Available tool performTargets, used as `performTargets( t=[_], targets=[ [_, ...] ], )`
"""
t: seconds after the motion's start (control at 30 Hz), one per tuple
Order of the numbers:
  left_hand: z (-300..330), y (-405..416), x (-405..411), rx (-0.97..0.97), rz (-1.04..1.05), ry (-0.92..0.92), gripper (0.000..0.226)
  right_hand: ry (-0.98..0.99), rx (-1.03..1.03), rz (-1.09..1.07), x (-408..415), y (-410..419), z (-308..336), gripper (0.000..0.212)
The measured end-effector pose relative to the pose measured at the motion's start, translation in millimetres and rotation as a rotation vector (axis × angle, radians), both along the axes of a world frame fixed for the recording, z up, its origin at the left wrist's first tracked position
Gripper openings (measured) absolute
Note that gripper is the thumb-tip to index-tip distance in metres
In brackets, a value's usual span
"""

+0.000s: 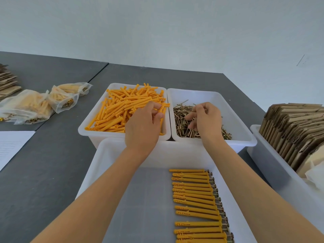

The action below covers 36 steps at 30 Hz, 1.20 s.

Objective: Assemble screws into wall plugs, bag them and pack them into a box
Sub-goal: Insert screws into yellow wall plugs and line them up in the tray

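the left hand (142, 125) sits over the right edge of the plug bin (91, 120) at centre frame, fingers curled round one or two orange wall plugs (122, 106); the right hand (206, 118) hovers in the screw bin (236, 109) just right of it, fingers bent and pinching what looks like a single screw, though the tip is too small to be sure. the screws (182, 127) lie tangled, so a pick could drag extras up and drop them across the rim between the bins. the plugs are heaped above their bin's wall, and a careless pull could spill some onto the worktop (52, 172). assembled plugs (194, 199) lie in a neat row along the right side of the near tray (140, 207), lower centre; both forearms cross above it, and a dropped piece could knock the row askew. filled bags (35, 104) rest at the left, with a sheet of paper (12, 146) below them. flat cardboard boxes (291, 130) stand in a bin at the right edge, more at the far left (7, 81). nothing blocks either hand.
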<state>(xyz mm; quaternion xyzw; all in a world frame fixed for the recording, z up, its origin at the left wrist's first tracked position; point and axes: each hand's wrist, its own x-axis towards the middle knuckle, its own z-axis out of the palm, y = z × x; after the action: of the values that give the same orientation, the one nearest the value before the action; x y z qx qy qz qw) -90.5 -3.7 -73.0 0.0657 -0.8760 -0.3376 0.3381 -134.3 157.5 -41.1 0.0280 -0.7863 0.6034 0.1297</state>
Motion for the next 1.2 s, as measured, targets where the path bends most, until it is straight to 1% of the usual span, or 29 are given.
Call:
performTargets(
  t=[0.03, 0.1, 0.17, 0.2, 0.23, 0.27, 0.33, 0.4, 0.47, 0.57, 0.63, 0.7, 0.8, 0.87, 0.97, 1.2],
  targets=[
    [0, 1, 0, 0.001, 0.000, 0.010, 0.013, -0.042, -0.129, 0.042, 1, -1, 2, 0.018],
    [1, 3, 1, -0.018, 0.022, 0.064, 0.009, -0.169, -0.456, 0.141, 2, -1, 7, 0.014],
    [4, 4, 3, -0.088, 0.068, 0.149, 0.008, -0.312, -0.785, 0.235, 3, -1, 10, 0.017],
    [5, 4, 4, -0.112, 0.073, 0.190, 0.007, -0.368, -0.904, 0.275, 4, -1, 10, 0.019],
    [6, 4, 4, -0.109, 0.053, 0.231, 0.007, -0.409, -0.975, 0.312, 5, 0, 10, 0.022],
    [6, 5, 5, -0.071, 0.008, 0.265, 0.006, -0.436, -1.003, 0.346, 5, 0, 9, 0.025],
    [7, 6, 5, 0.059, -0.103, 0.311, 0.008, -0.458, -0.972, 0.411, 6, 0, 9, 0.023],
    [9, 6, 5, 0.147, -0.143, 0.342, 0.008, -0.469, -0.916, 0.453, 6, -1, 10, 0.020],
    [11, 6, 3, 0.191, -0.142, 0.342, 0.010, -0.479, -0.883, 0.443, 6, -2, 10, 0.015],
    [10, 4, 1, 0.242, -0.190, 0.305, 0.012, -0.488, -0.821, 0.367, 4, -4, 10, 0.009],
    [9, 4, 0, 0.240, -0.249, 0.230, 0.011, -0.466, -0.787, 0.341, 3, -4, 9, 0.013],
    [7, 3, -1, 0.206, -0.307, 0.139, 0.023, -0.430, -0.788, 0.329, 2, -3, 8, 0.021],
    [5, 1, -4, 0.127, -0.317, 0.066, 0.025, -0.399, -0.763, 0.274, 1, -3, 7, 0.030],
    [4, 1, -4, 0.100, -0.308, 0.041, 0.024, -0.386, -0.762, 0.217, 0, -2, 6, 0.032],
    [4, 1, -4, 0.084, -0.287, 0.022, 0.023, -0.347, -0.775, 0.227, -1, 1, 6, 0.028],
    [7, 1, -3, 0.064, -0.278, -0.003, 0.022, -0.189, -0.511, 0.264, 6, -6, 7, 0.027]
  ],
)
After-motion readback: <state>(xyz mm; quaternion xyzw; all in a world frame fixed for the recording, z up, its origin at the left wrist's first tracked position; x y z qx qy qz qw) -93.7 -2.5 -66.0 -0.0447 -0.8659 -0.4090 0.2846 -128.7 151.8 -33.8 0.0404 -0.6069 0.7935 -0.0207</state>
